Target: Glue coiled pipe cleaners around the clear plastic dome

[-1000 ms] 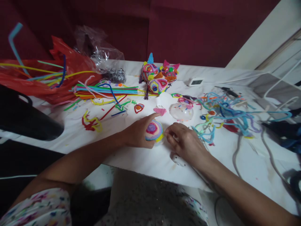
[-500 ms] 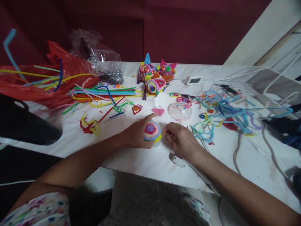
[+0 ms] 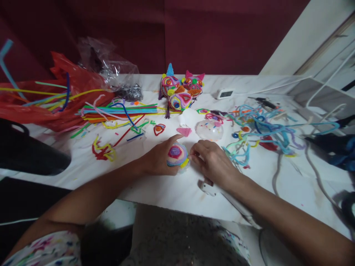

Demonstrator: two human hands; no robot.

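Note:
My left hand (image 3: 156, 159) curves around a small clear dome whose top is covered in coiled pipe cleaners (image 3: 177, 153) of purple, pink, red, peach and blue. A short yellow pipe cleaner (image 3: 185, 163) lies along its lower right edge. There, my right hand (image 3: 212, 159) pinches with curled fingers at the yellow strip's end; the fingertips partly hide it. Just beyond the left thumb is a pink ridged triangle (image 3: 184, 131). A second clear dome (image 3: 209, 130) with coloured specks rests past my right hand. Beneath my right wrist lies a white device (image 3: 208, 189), partly covered.
Several finished pipe-cleaner figures (image 3: 180, 88) stand at the back beside a small white display (image 3: 225, 94). Loose blue pipe cleaners (image 3: 257, 125) tangle at right. Bundled ones (image 3: 122, 110) lie left, near a red bag (image 3: 83, 81) and a black container (image 3: 33, 147).
The whole view has shifted slightly, so things appear a little further left. My right fingers are slightly more raised at the dome's edge; my left hand keeps its hold.

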